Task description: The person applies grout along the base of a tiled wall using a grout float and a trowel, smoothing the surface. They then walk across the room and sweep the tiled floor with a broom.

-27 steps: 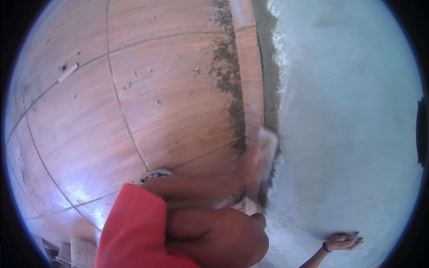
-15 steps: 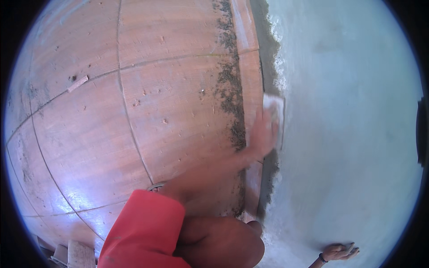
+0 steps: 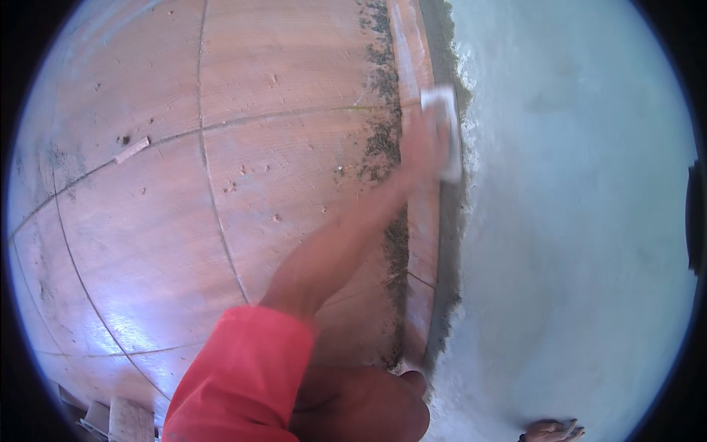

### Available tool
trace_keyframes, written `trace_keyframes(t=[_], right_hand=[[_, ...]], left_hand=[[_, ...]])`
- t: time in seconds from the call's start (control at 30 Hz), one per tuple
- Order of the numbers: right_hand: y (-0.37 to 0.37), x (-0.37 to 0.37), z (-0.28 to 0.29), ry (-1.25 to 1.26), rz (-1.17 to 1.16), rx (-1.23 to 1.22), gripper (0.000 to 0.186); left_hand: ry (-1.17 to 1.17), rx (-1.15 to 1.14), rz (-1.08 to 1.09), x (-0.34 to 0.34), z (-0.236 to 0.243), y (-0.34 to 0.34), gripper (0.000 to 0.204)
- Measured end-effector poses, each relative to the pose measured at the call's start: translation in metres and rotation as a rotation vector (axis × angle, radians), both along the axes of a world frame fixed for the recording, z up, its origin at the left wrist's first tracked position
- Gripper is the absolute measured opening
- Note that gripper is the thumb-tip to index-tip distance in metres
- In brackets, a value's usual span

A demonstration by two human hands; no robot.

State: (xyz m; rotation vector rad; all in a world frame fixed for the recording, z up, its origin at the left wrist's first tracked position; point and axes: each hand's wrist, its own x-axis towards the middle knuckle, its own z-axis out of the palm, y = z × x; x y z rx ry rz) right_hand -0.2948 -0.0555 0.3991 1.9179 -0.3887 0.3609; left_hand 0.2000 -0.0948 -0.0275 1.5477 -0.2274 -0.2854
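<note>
My left hand, blurred by motion, is closed on a flat, pale rectangular trowel. The trowel lies along a band of grey mortar, where the pink skirting tiles meet the wall. Its handle is hidden behind my fingers. My left arm reaches across the floor tiles from a red sleeve. At the lower right, my right hand rests against the pale, smooth wall, cut off by the picture's lower edge. Its fingers are stretched out, and I see nothing in them.
Large pink floor tiles spread to the left, with a small tile strip and crumbs on them. Dark loose mortar lies along the skirting. My bent knee is near the lower middle. Tile pieces stand at the lower left.
My left hand has slid the trowel farther up along the mortar band, and the arm is stretched out more. My right hand has dropped lower in the picture.
</note>
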Motion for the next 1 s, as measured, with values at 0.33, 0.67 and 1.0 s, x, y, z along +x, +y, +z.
trace_keyframes(t=[0.33,0.67,1.0], right_hand=[[-0.004,0.01,-0.006,-0.022,0.032,-0.085,0.047],[-0.015,-0.026,0.005,-0.096,-0.035,-0.146,0.047],[-0.017,-0.062,0.012,-0.145,-0.111,-0.104,0.051]], left_hand=[[0.087,-0.159,0.008,-0.069,-0.001,0.027,0.039],[0.041,-0.106,-0.012,-0.069,-0.013,0.022,0.038],[-0.035,0.009,0.007,0.05,0.01,-0.01,0.036]])
